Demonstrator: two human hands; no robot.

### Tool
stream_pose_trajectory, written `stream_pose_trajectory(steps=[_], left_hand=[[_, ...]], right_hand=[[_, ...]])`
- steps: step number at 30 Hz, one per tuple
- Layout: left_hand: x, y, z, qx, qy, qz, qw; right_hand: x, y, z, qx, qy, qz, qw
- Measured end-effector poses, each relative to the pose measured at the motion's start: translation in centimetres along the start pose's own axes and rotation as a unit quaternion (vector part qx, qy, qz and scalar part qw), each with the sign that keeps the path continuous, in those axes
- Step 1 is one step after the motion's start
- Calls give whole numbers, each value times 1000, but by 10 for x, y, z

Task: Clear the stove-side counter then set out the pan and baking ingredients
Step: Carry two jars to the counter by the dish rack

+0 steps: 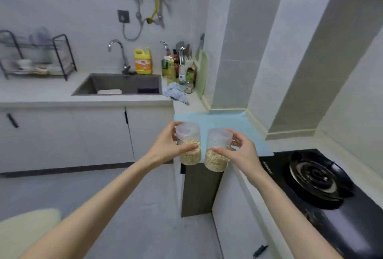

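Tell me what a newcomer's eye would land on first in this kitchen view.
Dead centre, two clear lidded jars of pale grain are held side by side: the left jar in the left hand, the right jar in the right hand, near the front edge of a light blue mat. Next come the black gas burner at lower right and the bright yellow bottle behind the sink.

the blue mat point(232, 123) ahead lies bare, hemmed by bottles point(176, 68) behind and the stove point(317, 178) alongside.
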State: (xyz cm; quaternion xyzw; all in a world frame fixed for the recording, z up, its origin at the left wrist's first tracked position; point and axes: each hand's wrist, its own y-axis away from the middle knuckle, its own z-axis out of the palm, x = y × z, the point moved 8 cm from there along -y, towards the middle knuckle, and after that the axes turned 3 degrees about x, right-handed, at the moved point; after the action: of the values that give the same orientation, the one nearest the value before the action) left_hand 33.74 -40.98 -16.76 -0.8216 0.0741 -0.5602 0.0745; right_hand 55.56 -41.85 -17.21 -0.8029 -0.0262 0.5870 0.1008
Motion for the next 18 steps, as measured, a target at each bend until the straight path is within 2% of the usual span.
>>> stream_pose_trajectory(steps=[8,18], left_hand=[[-87,-26,-189,157,-36,-69,985],[-179,-92,-358,319,-70,-128,936]], right_hand=[[-53,-87,217,-160,-18,-57,985],[-94,-209,445,-318,-44,-120,939]])
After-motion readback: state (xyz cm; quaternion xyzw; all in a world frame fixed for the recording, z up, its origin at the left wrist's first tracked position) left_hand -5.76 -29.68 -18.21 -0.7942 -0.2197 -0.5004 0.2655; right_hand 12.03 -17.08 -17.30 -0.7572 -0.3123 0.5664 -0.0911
